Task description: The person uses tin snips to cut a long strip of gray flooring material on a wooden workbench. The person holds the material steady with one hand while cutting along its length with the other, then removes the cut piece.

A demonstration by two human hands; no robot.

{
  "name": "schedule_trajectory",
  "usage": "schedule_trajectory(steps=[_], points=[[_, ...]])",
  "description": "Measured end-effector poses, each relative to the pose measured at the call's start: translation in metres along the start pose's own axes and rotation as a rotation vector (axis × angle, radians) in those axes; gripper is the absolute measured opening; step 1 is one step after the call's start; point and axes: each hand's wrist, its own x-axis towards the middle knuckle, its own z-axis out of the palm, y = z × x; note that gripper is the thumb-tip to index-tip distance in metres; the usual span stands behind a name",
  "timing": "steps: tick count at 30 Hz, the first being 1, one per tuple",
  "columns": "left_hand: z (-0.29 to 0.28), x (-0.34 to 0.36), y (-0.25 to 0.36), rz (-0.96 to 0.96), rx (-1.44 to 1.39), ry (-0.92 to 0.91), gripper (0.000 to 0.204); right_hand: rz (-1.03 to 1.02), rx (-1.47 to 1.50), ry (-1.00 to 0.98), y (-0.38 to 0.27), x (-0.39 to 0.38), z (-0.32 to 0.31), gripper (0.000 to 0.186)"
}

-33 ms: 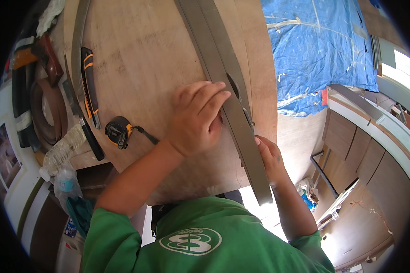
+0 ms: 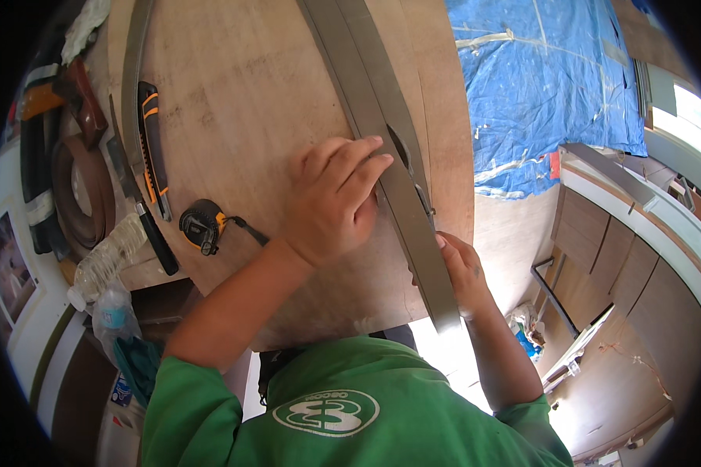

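Note:
Long grey-brown strips [image 2: 382, 109] lie lengthwise on the plywood board [image 2: 249, 93], with a dark curved opening between them near the middle. My left hand [image 2: 339, 198] has its bent fingers over the strip's left edge, gripping it. My right hand [image 2: 463, 276] holds the lower end from the right, thumb at the side and other fingers mostly hidden underneath. To my left are a black and yellow tape measure [image 2: 202, 226], an orange and black utility knife [image 2: 152, 144] and a long blade with a black handle [image 2: 160, 245].
A coiled brown band [image 2: 86, 187], darker rolls [image 2: 39, 179] and clear plastic bottles [image 2: 113, 311] crowd the left side. A wrinkled blue tarp [image 2: 545, 86] is at the back right. Wooden panels [image 2: 615, 303] and a grey ledge [image 2: 607, 175] are at the right.

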Motion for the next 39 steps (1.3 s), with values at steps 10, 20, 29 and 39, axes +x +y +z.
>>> schedule_trajectory(steps=[10,20,29,39], points=[[-0.004,0.014,-0.021,0.094,0.086,-0.014,0.034,-0.105,-0.088,-0.014,0.014,0.008,0.002,0.049],[-0.003,0.015,-0.021,0.092,0.079,-0.032,0.034,-0.063,-0.053,0.013,-0.003,0.005,0.003,0.040],[-0.005,0.016,-0.020,0.085,0.069,-0.043,0.038,-0.181,-0.180,0.048,-0.009,0.004,0.004,0.041],[-0.005,0.016,-0.019,0.068,0.065,-0.045,0.039,-0.091,-0.110,0.062,-0.011,0.000,0.010,0.039]])
